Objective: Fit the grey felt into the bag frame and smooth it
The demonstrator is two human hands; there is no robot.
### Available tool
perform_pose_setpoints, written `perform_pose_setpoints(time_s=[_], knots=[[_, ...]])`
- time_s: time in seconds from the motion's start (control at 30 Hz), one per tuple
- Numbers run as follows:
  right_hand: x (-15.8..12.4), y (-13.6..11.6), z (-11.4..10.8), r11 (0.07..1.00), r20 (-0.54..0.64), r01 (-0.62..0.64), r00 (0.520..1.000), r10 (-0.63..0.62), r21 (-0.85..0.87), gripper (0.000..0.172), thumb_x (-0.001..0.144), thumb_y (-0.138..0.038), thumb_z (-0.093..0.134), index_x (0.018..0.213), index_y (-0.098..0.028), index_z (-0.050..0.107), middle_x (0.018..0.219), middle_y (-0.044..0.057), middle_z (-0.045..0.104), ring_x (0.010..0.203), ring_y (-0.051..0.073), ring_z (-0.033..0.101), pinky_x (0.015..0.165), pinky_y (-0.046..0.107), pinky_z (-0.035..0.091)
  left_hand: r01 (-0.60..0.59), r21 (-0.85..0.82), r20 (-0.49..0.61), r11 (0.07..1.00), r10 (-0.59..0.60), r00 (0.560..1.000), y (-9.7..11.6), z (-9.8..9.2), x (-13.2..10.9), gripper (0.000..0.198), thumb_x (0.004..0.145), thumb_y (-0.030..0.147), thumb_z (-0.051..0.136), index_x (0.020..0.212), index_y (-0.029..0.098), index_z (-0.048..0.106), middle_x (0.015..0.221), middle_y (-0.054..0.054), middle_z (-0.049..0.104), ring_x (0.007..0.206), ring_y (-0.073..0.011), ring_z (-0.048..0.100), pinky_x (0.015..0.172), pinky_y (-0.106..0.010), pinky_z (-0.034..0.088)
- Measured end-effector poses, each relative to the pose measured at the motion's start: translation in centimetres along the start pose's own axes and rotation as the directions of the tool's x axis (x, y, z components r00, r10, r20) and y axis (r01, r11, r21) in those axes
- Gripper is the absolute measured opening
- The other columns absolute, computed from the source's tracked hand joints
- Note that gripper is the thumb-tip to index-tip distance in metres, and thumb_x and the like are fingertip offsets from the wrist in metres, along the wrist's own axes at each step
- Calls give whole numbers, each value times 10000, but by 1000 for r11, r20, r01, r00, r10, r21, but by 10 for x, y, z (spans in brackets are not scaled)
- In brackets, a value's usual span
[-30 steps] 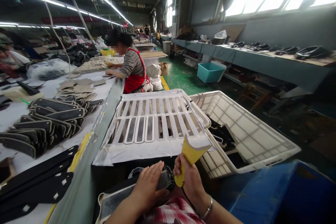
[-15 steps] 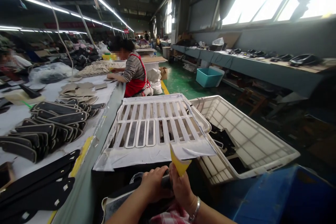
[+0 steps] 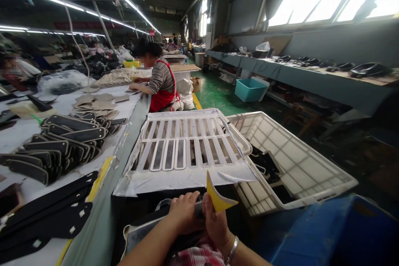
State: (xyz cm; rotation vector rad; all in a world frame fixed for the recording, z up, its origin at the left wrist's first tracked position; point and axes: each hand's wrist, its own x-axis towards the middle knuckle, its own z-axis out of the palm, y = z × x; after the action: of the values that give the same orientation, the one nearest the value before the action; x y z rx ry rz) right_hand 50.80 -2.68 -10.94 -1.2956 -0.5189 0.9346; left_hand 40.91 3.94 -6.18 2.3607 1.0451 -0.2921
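A yellow, flared, thin-walled piece with a concave pale edge (image 3: 218, 200) stands upright in the right hand (image 3: 215, 222), one tip pointing upward, the other rightward. A grey, cream-edged flat panel (image 3: 140, 231) lies low, partly hidden behind the left arm (image 3: 157, 239).

The right hand (image 3: 216, 224) grips a yellow piece (image 3: 217, 200) beside the left hand (image 3: 184, 213); from them, a slatted rack (image 3: 187, 178) lies near twelve o'clock, a white crate (image 3: 301, 156) at two, dark pieces (image 3: 77, 134) at ten.

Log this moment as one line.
right grip: holding yellow tool | left grip: on dark piece | ahead: white slotted rack bearing three pale-rimmed strips
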Motion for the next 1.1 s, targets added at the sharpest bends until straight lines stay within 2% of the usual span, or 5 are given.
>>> perform_pose_setpoints(time_s=[0.13, 0.23, 0.53, 0.83, 1.1], knots=[[16, -18, 1, 958, -28, -118, 991, 129, 262, 504, 719, -638, 614, 603, -208, 380, 465, -98, 254, 385, 53, 217, 371, 212, 199, 3, -14, -13, 1000, -3, 1000, -2, 1, -2, 930, 570, 606, 646, 1379, 241, 365, 1375, -84, 466, 1166, -335, 483, 968, -518, 372], [32, -32, 4, 921, -93, -82, 988, 126, 380, 470, 756, -593, 606, 621, -206, 377, 483, -101, 248, 390, 54, 226, 371, 197, 223, -9, -45, -43, 999, 7, 999, -4, 3, -4, 929, 585, 609, 647, 1390, 252, 350, 1408, -62, 433, 1198, -314, 460, 1002, -483, 346], [50, -17, 9, 918, -93, -187, 968, 232, 350, 463, 683, -555, 687, 632, -201, 394, 461, -103, 288, 377, 45, 229, 348, 181, 221, -7, -90, 12, 996, 8, 1000, -5, 1, 2, 895, 621, 595, 646, 1384, 215, 374, 1377, -72, 470, 1157, -314, 486, 972, -476, 363], [62, -13, 7, 854, -91, -287, 929, 358, 434, 437, 676, -547, 695, 672, -200, 431, 476, -113, 278, 376, 40, 212, 346, 175, 226, 8, -40, 102, 999, -4, 995, -4, 0, 9, 886, 692, 589, 589, 1429, 199, 290, 1470, -80, 332, 1267, -302, 392, 1025, -461, 317], [43, -5, 15, 999, -23, -40, 999, 40, -11, 457, 787, -575, 588, 595, -196, 420, 502, -55, 361, 457, 77, 324, 432, 228, 291, -1, -102, 84, 995, 10, 996, -7, -9, 9, 826, 659, 506, 651, 1384, 251, 348, 1427, -53, 412, 1202, -300, 459, 973, -464, 369]])
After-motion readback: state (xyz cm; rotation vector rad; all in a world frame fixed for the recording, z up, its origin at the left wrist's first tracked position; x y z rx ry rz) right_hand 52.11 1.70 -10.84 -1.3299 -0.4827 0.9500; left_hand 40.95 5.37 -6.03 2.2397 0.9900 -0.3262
